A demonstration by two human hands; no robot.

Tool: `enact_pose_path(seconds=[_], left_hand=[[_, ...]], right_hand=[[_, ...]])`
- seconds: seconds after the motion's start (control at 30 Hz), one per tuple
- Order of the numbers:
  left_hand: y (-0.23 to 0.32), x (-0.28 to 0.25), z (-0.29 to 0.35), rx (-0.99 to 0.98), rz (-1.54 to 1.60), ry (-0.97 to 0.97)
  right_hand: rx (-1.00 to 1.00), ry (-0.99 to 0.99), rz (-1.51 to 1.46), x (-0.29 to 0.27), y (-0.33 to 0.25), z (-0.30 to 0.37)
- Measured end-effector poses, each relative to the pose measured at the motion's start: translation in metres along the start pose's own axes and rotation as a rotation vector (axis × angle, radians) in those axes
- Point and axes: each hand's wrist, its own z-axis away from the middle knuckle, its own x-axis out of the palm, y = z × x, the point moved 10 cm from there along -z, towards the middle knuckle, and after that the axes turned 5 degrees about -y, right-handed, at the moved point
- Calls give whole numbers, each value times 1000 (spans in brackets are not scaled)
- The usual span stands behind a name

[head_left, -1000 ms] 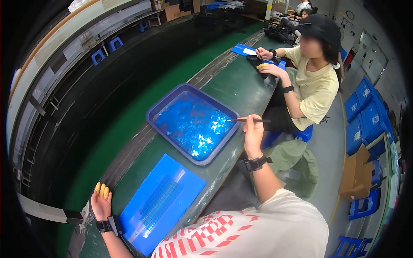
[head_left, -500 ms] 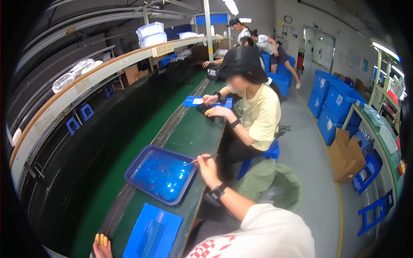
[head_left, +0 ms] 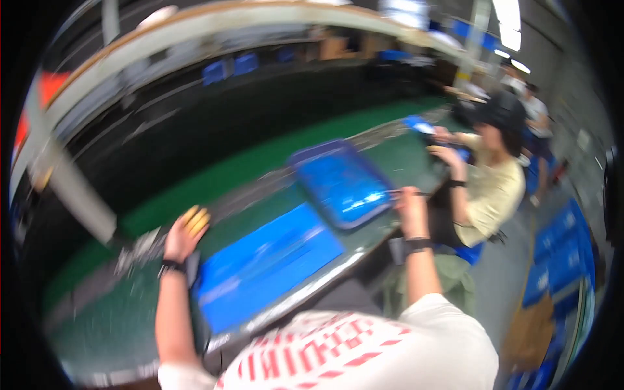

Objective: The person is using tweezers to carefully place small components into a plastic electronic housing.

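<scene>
My right hand [head_left: 411, 203] is closed on slim dark tweezers [head_left: 395, 193] at the near right edge of a dark blue tray [head_left: 312, 152]. A glossy blue mass lies inside the tray; motion blur hides its details. To the left, my left hand [head_left: 184, 235] rests by the far side of the bench with its fingers stretched out, yellow covers on several fingertips. It appears to hold nothing. Between the hands lies a flat blue sheet [head_left: 227, 305], with a blurred row of small pieces along its middle.
A co-worker in a pale yellow top [head_left: 497, 195] sits to the right at the same green bench [head_left: 110, 331]. A pale post [head_left: 75, 185] rises at the left. Blue crates [head_left: 559, 240] and a cardboard box [head_left: 530, 331] stand on the floor at the right.
The view has swung left, so the bench, tray and sheet appear turned and farther right. My left arm now shows fully. My right hand still grips the tweezers beside the tray.
</scene>
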Motion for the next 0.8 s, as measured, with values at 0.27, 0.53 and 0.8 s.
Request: enact_pose_path(seconds=[0.27,0.53,0.8], left_hand=[[-4,-4,-5,-16,22,153],[0,2,4,-22,9,168],[2,-1,-4,-41,-42,187]], right_hand=[[147,-97,-767,-21,63,-39],[197,-270,-1072,-23,78,-42],[132,-138,-1052,-13,67,-40]])
